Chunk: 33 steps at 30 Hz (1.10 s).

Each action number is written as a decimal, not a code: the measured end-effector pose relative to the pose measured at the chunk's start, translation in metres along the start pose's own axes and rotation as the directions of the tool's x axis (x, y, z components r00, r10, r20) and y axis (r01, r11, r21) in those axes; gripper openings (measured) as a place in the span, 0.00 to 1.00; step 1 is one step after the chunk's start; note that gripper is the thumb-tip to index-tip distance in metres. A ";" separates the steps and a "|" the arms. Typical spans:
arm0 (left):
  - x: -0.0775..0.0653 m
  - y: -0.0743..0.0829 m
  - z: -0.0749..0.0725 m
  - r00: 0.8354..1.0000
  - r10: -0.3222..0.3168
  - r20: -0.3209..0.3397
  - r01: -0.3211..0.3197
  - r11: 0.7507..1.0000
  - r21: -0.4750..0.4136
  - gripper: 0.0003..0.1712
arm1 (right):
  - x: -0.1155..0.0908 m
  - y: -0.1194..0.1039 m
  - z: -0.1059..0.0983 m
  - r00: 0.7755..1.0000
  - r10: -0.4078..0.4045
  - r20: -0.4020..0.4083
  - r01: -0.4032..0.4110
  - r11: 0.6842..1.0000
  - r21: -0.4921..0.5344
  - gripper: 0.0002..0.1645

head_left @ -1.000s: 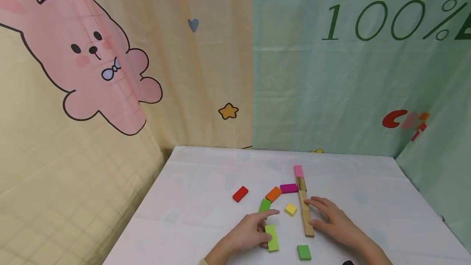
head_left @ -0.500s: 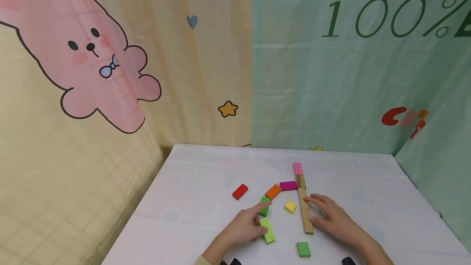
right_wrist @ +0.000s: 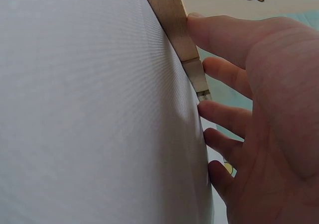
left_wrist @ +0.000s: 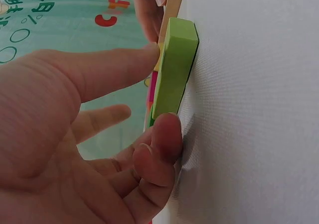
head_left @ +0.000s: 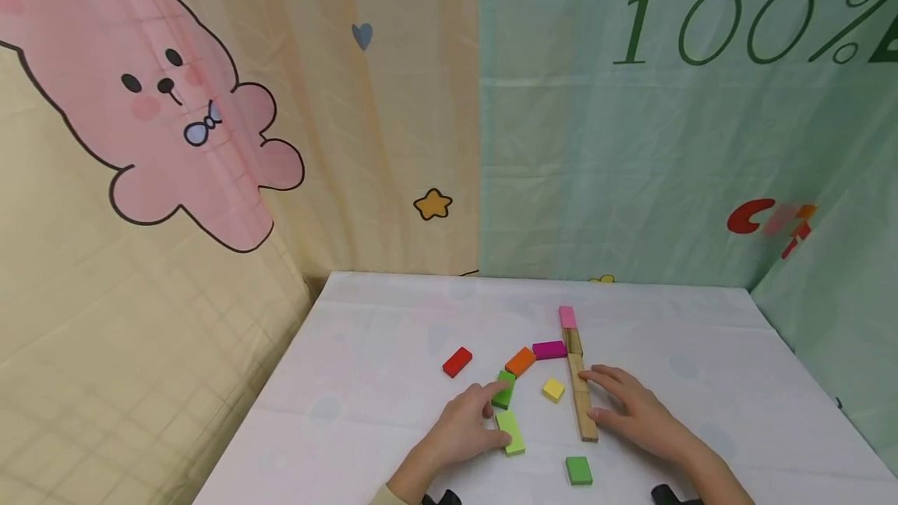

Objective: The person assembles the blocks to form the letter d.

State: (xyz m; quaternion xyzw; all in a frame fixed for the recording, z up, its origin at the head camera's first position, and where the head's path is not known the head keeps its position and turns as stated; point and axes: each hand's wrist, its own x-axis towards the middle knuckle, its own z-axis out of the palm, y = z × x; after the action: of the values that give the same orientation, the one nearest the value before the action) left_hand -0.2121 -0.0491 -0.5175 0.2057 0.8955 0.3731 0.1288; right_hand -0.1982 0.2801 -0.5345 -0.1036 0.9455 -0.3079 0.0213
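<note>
My left hand (head_left: 459,427) holds a light green block (head_left: 510,432) between its thumb and curled fingers; in the left wrist view the thumb rests at the edge of that light green block (left_wrist: 177,67). Its index finger reaches onto a darker green block (head_left: 503,390), just beyond. From there an orange block (head_left: 521,362) and a magenta block (head_left: 549,350) make a curve to a straight row of wooden blocks (head_left: 582,411), topped by a pink block (head_left: 567,317). Fairly straight fingers of my right hand (head_left: 634,407) touch the row's right side, with the thumb against a wooden block (right_wrist: 174,25).
A yellow block (head_left: 553,390) lies inside the curve. To the left is a red block (head_left: 457,362), apart from the others. Nearer the front sits a green square block (head_left: 578,471). Printed curtains (head_left: 596,139) stand behind the white table (head_left: 351,380).
The left hand has slid the light green block up and left, close to the darker green one, and turned it slightly. The index finger has drawn back to the left. The right hand stays put.
</note>
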 end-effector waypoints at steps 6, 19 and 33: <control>0.001 0.002 0.000 0.999 0.020 0.032 -0.019 1.000 -0.022 0.39 | 0.001 0.000 -0.001 1.000 -0.015 -0.006 0.015 1.000 -0.011 0.41; -0.002 0.004 0.002 0.997 0.076 -0.024 -0.076 0.997 0.026 0.28 | 0.001 -0.002 -0.002 0.999 -0.031 -0.008 0.031 0.999 -0.022 0.40; 0.000 0.006 0.012 0.998 0.001 -0.066 0.001 0.999 0.034 0.22 | 0.001 0.002 0.001 0.999 -0.029 -0.013 0.028 0.999 -0.023 0.40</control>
State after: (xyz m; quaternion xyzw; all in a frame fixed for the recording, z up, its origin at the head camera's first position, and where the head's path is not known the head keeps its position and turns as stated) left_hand -0.2053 -0.0377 -0.5212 0.1952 0.9056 0.3643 0.0955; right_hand -0.1988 0.2806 -0.5363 -0.1152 0.9475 -0.2981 0.0092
